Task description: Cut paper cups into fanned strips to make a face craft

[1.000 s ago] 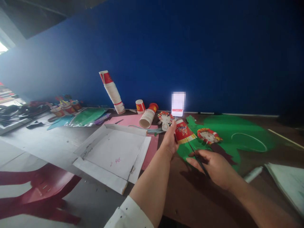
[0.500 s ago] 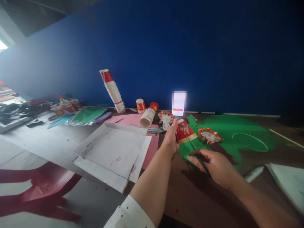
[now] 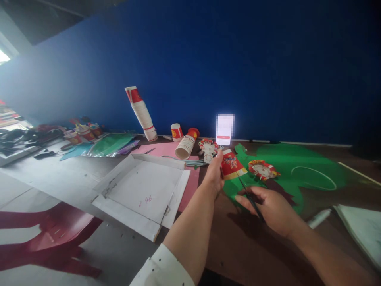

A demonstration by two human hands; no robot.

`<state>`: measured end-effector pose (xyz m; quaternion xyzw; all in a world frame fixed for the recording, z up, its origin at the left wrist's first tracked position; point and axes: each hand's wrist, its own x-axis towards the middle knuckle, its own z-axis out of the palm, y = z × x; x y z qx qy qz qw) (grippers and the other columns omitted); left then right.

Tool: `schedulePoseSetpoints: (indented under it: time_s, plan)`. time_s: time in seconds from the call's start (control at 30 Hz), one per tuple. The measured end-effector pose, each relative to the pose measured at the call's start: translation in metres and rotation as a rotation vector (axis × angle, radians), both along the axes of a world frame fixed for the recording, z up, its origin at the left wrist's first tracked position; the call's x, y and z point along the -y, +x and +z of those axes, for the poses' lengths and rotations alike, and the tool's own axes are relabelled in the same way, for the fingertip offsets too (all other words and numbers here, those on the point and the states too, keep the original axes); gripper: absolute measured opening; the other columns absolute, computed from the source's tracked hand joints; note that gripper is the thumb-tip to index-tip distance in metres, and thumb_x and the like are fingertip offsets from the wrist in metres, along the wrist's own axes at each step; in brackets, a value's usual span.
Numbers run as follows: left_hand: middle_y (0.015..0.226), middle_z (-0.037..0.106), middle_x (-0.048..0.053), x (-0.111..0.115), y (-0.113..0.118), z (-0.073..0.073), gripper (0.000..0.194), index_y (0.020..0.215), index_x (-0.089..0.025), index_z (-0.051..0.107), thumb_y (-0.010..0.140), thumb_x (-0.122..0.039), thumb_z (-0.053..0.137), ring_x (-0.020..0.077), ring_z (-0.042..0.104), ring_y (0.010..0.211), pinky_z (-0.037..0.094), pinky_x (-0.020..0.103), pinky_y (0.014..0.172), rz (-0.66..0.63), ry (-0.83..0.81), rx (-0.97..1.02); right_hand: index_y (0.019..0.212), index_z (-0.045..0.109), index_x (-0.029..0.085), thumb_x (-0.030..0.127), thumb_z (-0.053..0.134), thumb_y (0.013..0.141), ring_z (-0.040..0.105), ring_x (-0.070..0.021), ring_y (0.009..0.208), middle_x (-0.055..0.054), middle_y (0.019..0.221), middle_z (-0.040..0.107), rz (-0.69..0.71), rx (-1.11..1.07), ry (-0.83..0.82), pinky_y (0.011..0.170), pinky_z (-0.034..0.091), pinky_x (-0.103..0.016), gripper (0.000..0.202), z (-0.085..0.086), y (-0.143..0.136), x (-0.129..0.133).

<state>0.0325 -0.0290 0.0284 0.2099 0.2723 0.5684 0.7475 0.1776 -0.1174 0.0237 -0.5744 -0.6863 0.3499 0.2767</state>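
My left hand (image 3: 214,174) is closed around a red paper cup (image 3: 231,163) with a yellow band and a printed picture. In my right hand (image 3: 268,206) is a slim black tool (image 3: 253,202), gripped between thumb and fingers. Its thin tip touches or overlaps the cup's yellow edge; its exact kind does not show clearly. Behind the left hand lies a cut paper-cup piece with a fringed red and white rim (image 3: 208,151). Another flower-like cut cup (image 3: 263,170) rests on green sheet material (image 3: 276,159), just beyond the right hand.
A white shallow box lid (image 3: 133,190) lies left of my arm over pink paper (image 3: 190,190). Stacked paper cups (image 3: 143,115) lean against the blue wall near a lit phone (image 3: 224,129). A white marker (image 3: 320,218) and paper pad (image 3: 363,226) are at right; a red chair (image 3: 59,226) stands lower left.
Almost nothing differs. Both hands keep their places and grips, with the tool's tip still at the cup's edge, barely shifted.
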Motion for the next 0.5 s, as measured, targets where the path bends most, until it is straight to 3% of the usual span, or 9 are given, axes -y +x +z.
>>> schedulePoseSetpoints:
  time_s: [0.37,0.5]
  plan:
    - [0.119,0.074,0.014,0.0001,0.0005,0.0001,0.037,0.108,-0.015,0.072,0.095,-0.047,0.057,0.0317,0.064,0.122,0.052,0.049,0.106,0.012,-0.01,0.001,0.089,0.075,0.023,0.056,0.07,0.08,0.07,-0.0251,0.08,-0.002,0.082,0.079,-0.013,-0.001,-0.012,0.066,0.051,-0.029,0.035,-0.0004,-0.0006,-0.0012]
    - [0.121,0.073,0.013,0.0001,0.0009,0.0005,0.036,0.107,-0.016,0.072,0.093,-0.047,0.061,0.0317,0.065,0.121,0.052,0.048,0.105,0.026,-0.028,0.001,0.087,0.076,0.023,0.058,0.069,0.081,0.066,-0.0214,0.068,0.0,0.07,0.075,-0.022,0.047,-0.012,0.06,0.047,-0.027,0.036,0.0017,0.0007,-0.0013]
